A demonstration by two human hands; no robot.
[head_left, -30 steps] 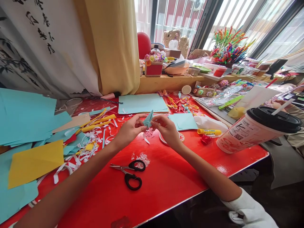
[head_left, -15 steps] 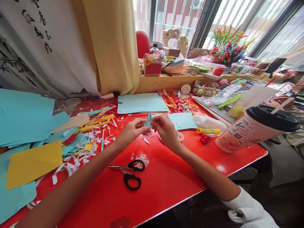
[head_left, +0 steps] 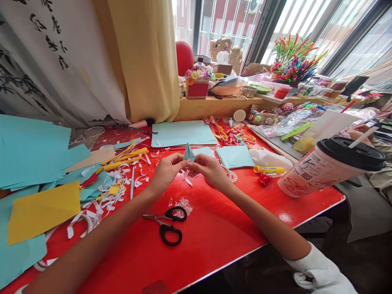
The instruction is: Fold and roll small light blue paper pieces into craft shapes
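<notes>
The left grip (head_left: pixel 166 170) is closed in a pinch on the left side of a small folded blue paper (head_left: pixel 189 153), and the right grip (head_left: pixel 213 169) pinches its lower right edge, so the piece stands with its point up between the two, above the red bench (head_left: pixel 220 241). Nearer the wearer than both grips, black-handled scissors (head_left: pixel 161 221) lie on the bench, their handles spread and blades directed toward the left forearm. Just beyond the grips is a stack of large blue sheets (head_left: pixel 183 134); a loose blue square (head_left: pixel 204 151) lies right behind the right grip, with a pile of small blue squares (head_left: pixel 234 157) to its right. Further right of that grip come a yellow glue stick (head_left: pixel 268 169), a crumpled red scrap (head_left: pixel 265 179) and a large cup (head_left: pixel 326 173) with a black lid and a straw. Past the right grip, toward the window, red and yellow paper pieces (head_left: pixel 234 134) are heaped. Left of the left grip, curled white strips (head_left: pixel 98 208) are scattered beside a yellow sheet (head_left: pixel 44 212), with wide blue sheets (head_left: pixel 32 151) beyond it
</notes>
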